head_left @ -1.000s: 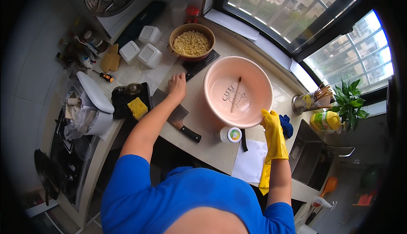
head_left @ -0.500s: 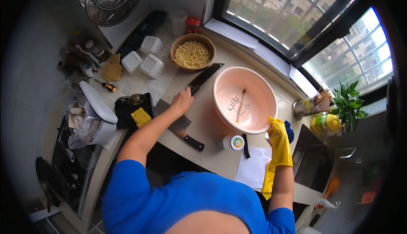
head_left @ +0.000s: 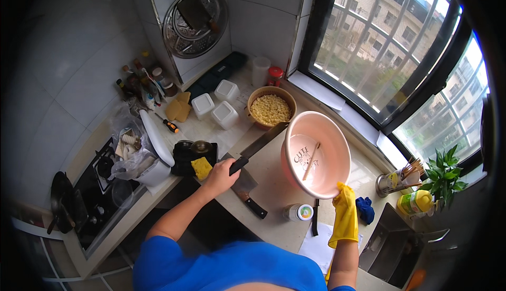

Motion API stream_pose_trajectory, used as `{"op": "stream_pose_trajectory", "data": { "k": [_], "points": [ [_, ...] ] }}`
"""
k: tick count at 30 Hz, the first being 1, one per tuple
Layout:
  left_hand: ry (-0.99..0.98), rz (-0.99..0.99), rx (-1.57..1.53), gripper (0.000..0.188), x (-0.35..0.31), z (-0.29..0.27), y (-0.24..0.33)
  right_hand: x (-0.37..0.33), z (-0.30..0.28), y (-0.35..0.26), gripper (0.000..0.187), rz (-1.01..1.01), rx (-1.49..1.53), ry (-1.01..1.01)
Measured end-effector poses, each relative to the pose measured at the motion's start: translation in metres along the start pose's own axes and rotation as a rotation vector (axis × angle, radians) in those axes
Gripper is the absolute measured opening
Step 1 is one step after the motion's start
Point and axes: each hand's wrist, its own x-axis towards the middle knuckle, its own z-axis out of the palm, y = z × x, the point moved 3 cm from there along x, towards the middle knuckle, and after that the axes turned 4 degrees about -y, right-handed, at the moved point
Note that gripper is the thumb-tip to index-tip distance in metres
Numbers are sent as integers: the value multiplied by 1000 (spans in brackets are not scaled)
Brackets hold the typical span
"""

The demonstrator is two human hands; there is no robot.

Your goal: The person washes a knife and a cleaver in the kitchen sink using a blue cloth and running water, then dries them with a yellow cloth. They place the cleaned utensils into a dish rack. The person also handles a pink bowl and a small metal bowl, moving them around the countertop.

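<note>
My left hand [head_left: 220, 179] is closed around the black handle of a large kitchen knife [head_left: 262, 144], its dark blade pointing away toward a tan bowl [head_left: 291, 98] of pale yellow kernels or chunks [head_left: 270, 109]. Below it lies a cleaver [head_left: 245, 190] with a dark handle, a yellow sponge [head_left: 201, 168] beside it. On my right hand is a yellow rubber glove [head_left: 346, 217], its fingers gripping the near right rim of a pink plastic basin [head_left: 287, 151]. The basin looks tilted; a thin stick [head_left: 312, 160] with a dark tip shows inside, over printed decoration. A white-lidded jar [head_left: 299, 212] stands near the basin.
White lidded containers [head_left: 225, 116] stand at the back left, near a screwdriver [head_left: 169, 126]. A slim black-handled tool [head_left: 315, 218] lies by white paper [head_left: 316, 241]. On the right are a blue cloth [head_left: 365, 210], a utensil holder [head_left: 389, 184], a yellow bottle [head_left: 415, 203] and the sink [head_left: 382, 233].
My left hand has drawn the knife back toward me and to the left, near the sponge. The basin is tipped more, with my gloved hand still on its rim. The head view has shifted.
</note>
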Motion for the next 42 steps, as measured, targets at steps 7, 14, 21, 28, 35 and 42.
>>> {"op": "stream_pose_trajectory", "data": {
  "k": [7,14,21,28,35,42],
  "points": [
    [111,-27,77,34,-36,-51,-1,7,-9,-7,11,-46,58,67],
    [276,150,12,30,-51,-86,44,3,13,13,16,-130,-262,95],
    [344,384,257,36,-48,-96,89,-62,32,-17,52,-121,-613,-1],
    [173,678,329,40,-22,-82,134,-134,17,-67,35,-340,-193,-6],
    [-271,808,65,35,8,-52,184,-212,-22,-66,24,-393,43,49],
    [-900,209,-699,34,-4,-2,198,-272,-134,-47,22,-510,86,542]
  ]
}}
